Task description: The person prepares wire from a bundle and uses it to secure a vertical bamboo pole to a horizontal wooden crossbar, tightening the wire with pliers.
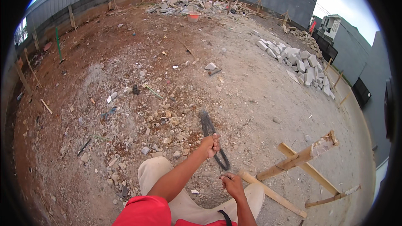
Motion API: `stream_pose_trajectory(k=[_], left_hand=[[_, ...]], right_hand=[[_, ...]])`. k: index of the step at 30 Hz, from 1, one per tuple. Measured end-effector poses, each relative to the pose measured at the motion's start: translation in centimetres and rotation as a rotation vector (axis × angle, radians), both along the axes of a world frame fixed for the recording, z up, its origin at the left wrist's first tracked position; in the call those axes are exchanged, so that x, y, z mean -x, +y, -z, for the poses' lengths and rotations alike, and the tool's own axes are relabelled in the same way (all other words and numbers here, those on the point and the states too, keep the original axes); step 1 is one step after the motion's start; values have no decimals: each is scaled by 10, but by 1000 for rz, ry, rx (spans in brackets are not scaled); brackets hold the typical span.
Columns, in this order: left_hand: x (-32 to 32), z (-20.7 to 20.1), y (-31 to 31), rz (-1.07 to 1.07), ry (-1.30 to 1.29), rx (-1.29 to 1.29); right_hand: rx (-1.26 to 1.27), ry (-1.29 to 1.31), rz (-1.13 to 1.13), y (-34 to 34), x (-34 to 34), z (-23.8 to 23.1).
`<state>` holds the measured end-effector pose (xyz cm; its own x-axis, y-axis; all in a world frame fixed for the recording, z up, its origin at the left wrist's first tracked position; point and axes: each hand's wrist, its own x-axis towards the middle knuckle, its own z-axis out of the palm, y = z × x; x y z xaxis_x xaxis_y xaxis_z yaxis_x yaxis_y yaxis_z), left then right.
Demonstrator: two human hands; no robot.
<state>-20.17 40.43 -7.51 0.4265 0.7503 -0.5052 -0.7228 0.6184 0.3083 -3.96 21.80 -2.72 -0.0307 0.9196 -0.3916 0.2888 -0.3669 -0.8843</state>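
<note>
A long, narrow bundle of dark tie wire (207, 122), bent into a loop, slants in front of my knees. My left hand (210, 145) is closed around its middle, covering part of the strands. The rounded near end of the bundle shows below that fist. Closer to my right knee, my right hand (232, 184) pinches a thin wire strand that runs up toward the bundle. The strand's tip is hidden in the fingers.
Beside my right knee stands a wooden post (289, 161) with crossing planks, and a pole (276, 196) slants low beside it. Stones (145, 150) litter the dirt. Farther off are a pile of pale blocks (310, 65), an orange-and-white bucket (193, 16) and rubble (180, 4).
</note>
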Motion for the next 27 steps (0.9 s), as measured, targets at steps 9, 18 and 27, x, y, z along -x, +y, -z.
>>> stream_pose_trajectory(k=[9,18,27], left_hand=[[44,-46,9,-386,-262,53],[73,-97,13,-602,85,-121],[104,-80,30,-833,6,41]], right_hand=[[-98,1181,-187,-9,-3,-21],[136,398,100,-14,-2,29],[221,731,-508,-34,-18,-46]])
